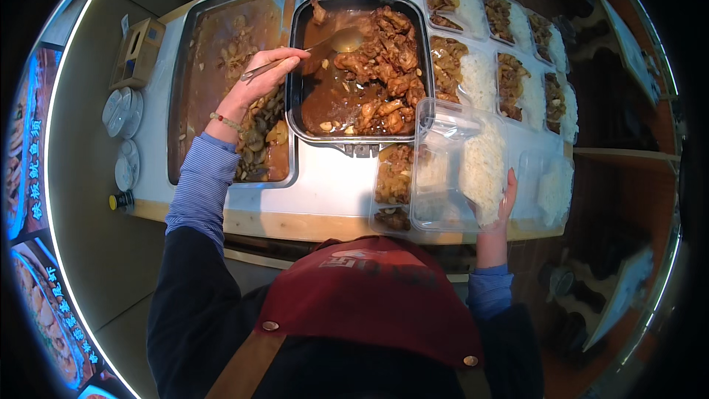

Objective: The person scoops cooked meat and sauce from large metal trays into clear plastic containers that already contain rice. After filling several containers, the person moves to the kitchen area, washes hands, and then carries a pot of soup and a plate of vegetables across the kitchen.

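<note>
My left hand grips the handle of a metal spoon, whose bowl rests in brown sauce. Around it, a black rectangular pan holds sauce, garlic cloves and browned chicken pieces heaped on its right side. My right hand supports a clear plastic compartment container from its right side. White rice fills this container's right compartment, while its left compartments look bare. The held container overlaps a filled container of meat and onions below it.
Left of the pan lies a large metal tray of sauce, onions and dark slices. Several filled containers stand in rows at the right; another holds rice. Stacked white dishes, a wooden box and a small jar line the left side.
</note>
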Demonstrator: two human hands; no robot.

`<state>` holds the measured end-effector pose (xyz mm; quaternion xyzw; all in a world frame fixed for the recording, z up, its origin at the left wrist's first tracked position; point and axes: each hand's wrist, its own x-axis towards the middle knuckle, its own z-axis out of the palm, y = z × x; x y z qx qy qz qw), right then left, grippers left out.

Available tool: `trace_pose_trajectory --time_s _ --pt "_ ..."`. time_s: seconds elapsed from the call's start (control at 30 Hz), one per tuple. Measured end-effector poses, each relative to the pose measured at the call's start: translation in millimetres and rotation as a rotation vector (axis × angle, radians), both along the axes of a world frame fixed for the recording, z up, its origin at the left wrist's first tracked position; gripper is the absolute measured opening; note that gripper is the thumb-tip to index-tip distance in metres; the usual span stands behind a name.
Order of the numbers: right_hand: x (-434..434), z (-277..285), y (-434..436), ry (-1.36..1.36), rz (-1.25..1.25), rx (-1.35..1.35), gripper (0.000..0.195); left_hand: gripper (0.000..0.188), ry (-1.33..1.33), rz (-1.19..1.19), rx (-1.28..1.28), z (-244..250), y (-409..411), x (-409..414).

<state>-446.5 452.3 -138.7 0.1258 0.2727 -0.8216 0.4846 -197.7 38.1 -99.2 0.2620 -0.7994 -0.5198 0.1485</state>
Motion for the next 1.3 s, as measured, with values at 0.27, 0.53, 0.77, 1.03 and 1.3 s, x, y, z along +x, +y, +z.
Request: trace_pose_trajectory --time_s 0.27,0.53,0.77,1.03,1.3 --pt "4 -3 -5 0.036 0.009 0.1 0.066 0.022 -0.029 -0.089 0.102 17 26 65" --pt "7 3 -18 0.021 0.083 0.089 0.065 0.022 -0.088 0.008 -0.005 22 69 88" --pt "8 -3 -14 0.0 0.083 0.038 0.065 0.021 0.05 0.072 -0.153 -17 114 70" --pt "4 -10 -3 0.008 0.061 0.075 0.065 0.027 0.199 0.353 0.711 -30 94 72" --pt "8 7 -23 0.012 0.171 0.115 0.063 0.027 0.322 0.308 0.627 16 65 89"
